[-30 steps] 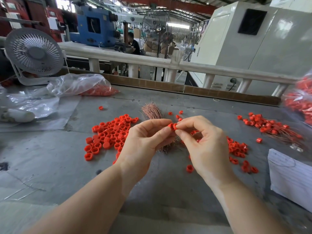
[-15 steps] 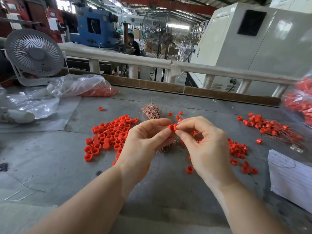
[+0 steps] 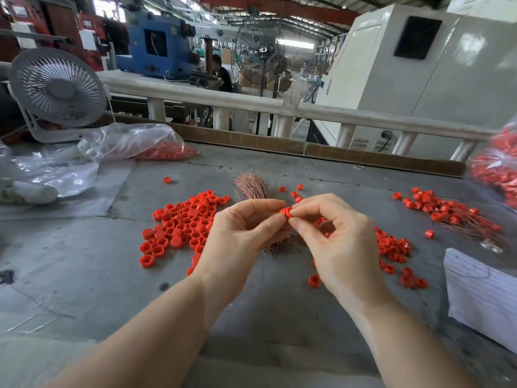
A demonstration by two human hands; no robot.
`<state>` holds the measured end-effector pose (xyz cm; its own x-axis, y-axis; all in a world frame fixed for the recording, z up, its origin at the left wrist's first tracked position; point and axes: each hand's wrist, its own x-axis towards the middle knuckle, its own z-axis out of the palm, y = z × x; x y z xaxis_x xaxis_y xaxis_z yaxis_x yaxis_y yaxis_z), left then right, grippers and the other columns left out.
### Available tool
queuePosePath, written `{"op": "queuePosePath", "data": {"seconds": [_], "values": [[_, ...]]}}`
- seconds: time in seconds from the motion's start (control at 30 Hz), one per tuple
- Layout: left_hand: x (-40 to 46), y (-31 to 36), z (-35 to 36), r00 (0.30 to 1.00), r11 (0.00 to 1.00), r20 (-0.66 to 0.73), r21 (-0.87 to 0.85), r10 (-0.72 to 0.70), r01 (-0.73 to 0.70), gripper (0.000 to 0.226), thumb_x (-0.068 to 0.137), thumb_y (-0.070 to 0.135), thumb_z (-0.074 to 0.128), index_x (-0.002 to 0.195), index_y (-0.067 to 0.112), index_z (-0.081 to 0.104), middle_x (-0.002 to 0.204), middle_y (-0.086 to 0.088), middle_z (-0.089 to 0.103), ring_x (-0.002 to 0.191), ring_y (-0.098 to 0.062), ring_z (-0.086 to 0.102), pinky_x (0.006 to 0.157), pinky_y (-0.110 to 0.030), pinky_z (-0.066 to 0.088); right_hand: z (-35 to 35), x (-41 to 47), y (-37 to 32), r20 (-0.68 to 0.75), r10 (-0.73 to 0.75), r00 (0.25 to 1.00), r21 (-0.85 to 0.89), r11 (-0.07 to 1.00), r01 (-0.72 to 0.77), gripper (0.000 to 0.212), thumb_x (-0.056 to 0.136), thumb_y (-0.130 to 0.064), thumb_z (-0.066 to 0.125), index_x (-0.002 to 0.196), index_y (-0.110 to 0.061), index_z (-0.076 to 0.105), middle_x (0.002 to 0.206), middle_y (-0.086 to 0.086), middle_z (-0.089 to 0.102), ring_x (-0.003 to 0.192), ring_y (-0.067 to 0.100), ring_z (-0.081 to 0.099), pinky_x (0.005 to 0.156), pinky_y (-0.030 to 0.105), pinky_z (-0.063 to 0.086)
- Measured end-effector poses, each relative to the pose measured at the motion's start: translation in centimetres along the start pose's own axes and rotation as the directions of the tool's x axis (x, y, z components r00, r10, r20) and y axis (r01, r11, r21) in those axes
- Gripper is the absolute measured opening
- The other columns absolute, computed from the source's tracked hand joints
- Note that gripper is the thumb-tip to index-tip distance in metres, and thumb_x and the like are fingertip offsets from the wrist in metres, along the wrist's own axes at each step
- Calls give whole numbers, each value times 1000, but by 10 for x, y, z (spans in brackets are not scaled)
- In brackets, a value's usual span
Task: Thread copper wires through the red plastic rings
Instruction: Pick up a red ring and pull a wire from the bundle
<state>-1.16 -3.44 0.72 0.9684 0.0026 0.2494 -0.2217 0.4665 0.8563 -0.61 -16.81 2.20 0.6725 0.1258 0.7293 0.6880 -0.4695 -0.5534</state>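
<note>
Both hands meet above the middle of the grey table [image 3: 84,275]. My left hand [image 3: 237,239] and my right hand [image 3: 335,242] both pinch one small red ring [image 3: 285,212] between thumb and forefinger. A bundle of copper wires [image 3: 251,186] lies on the table behind my hands, partly hidden by them. I cannot make out a wire in the ring. A heap of loose red rings [image 3: 181,222] lies to the left. More rings [image 3: 394,247] lie scattered to the right. Rings with wires through them [image 3: 453,211] are piled at the far right.
A grey desk fan [image 3: 57,91] stands at the back left. Clear plastic bags [image 3: 131,141] with red rings lie beside it; another bag of rings [image 3: 498,169] sits at the right edge. A white paper stack [image 3: 481,292] lies at the right. A railing [image 3: 251,102] runs behind the table.
Both hands stay together over the table, still pinching the ring. The fingers have shifted only slightly.
</note>
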Motion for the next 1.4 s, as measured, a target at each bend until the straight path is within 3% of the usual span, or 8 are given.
{"op": "queuePosePath", "data": {"seconds": [0.97, 1.4], "values": [[0, -1, 0, 1000, 999, -21, 32, -17, 18, 14, 68, 8, 65, 74, 14, 76, 79, -7, 74, 77, -15, 71, 66, -20, 56, 1, 0, -2, 21, 28, 999, -19, 999, -28, 9, 74, 2, 74, 76, -7, 73, 79, -4, 65, 79, 7, 60, 69, 17, 48], [0, 1, 1, 998, 998, 5, -13, -58, 58, 18, 65, 10, 66, 78, 14, 77, 84, -8, 74, 82, -15, 71, 68, -21, 56, -1, 1, 0, -4, 37, 999, 5, 999, -37, 12, 74, 2, 73, 75, -11, 72, 77, -10, 64, 79, 6, 60, 69, 9, 44]]}}
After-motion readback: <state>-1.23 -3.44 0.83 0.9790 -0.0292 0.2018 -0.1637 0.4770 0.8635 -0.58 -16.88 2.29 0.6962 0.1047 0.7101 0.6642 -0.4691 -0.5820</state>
